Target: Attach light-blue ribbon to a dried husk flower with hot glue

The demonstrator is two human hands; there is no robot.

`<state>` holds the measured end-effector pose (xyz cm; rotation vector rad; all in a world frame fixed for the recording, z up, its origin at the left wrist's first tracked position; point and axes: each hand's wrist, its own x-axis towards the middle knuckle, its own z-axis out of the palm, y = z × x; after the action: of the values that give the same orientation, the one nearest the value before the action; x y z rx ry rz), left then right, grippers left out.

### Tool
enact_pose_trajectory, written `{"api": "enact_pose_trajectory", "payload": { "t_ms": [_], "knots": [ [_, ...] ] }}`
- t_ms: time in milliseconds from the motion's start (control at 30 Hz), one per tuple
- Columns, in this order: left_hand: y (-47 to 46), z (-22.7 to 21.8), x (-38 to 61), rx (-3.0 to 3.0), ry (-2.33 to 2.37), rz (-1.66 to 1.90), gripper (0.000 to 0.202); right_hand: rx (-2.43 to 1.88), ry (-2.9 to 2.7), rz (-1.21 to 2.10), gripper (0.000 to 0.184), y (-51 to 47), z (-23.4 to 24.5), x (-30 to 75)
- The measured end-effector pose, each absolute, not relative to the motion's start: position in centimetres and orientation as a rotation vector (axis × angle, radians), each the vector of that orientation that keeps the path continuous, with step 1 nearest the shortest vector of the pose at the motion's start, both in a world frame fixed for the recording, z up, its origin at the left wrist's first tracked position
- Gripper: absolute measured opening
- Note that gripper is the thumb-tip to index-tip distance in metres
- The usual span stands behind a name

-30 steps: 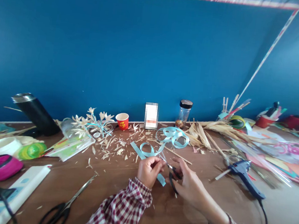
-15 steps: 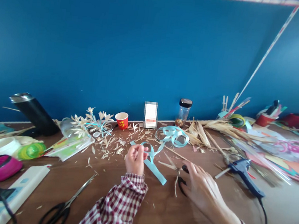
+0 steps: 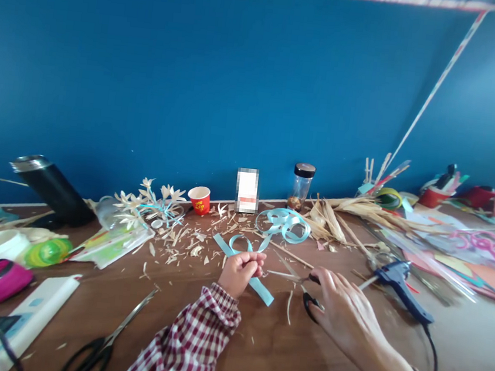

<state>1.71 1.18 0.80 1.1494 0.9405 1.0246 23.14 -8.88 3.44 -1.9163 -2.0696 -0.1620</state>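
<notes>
My left hand is closed in a pinch above the brown table, and what its fingertips hold is too small to make out. Under and behind it lies a light blue ribbon, one flat length passing beneath the hand. My right hand grips a pair of scissors by the black handles, fingers in the loops. Their blades are spread apart and point left, close to the left fingertips. A thin pale strip lies on the table just below the blades.
Second scissors and a white power strip lie at the near left. A glue gun rests on the right. Behind stand pale flowers, a red paper cup, a lidded jar and dry husks, among scattered scraps.
My left hand has moved right and turned, bringing its fingertips near the scissor blades. My right hand has shifted slightly right with the scissors. The thin strip now lies apart from them.
</notes>
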Motion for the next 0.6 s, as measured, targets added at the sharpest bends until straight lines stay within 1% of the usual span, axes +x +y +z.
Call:
{"api": "enact_pose_trajectory", "payload": {
  "t_ms": [167,267,433,600],
  "knots": [
    [0.5,0.9,1.9,1.371,0.949,0.919,0.025,-1.918,-2.098,-0.241,0.036,-8.9,3.7,22.9],
    [0.2,0.7,2.1,1.321,0.918,0.905,0.027,-1.917,-2.112,-0.267,0.035,-8.9,3.9,22.5],
    [0.2,0.5,2.2,1.268,0.868,0.932,0.037,-1.883,-2.112,-0.301,0.035,-9.0,3.8,22.4],
    [1.4,1.0,1.2,1.303,1.015,1.014,0.032,-1.907,-2.105,-0.430,0.037,-9.3,3.9,24.3]
  ]
}}
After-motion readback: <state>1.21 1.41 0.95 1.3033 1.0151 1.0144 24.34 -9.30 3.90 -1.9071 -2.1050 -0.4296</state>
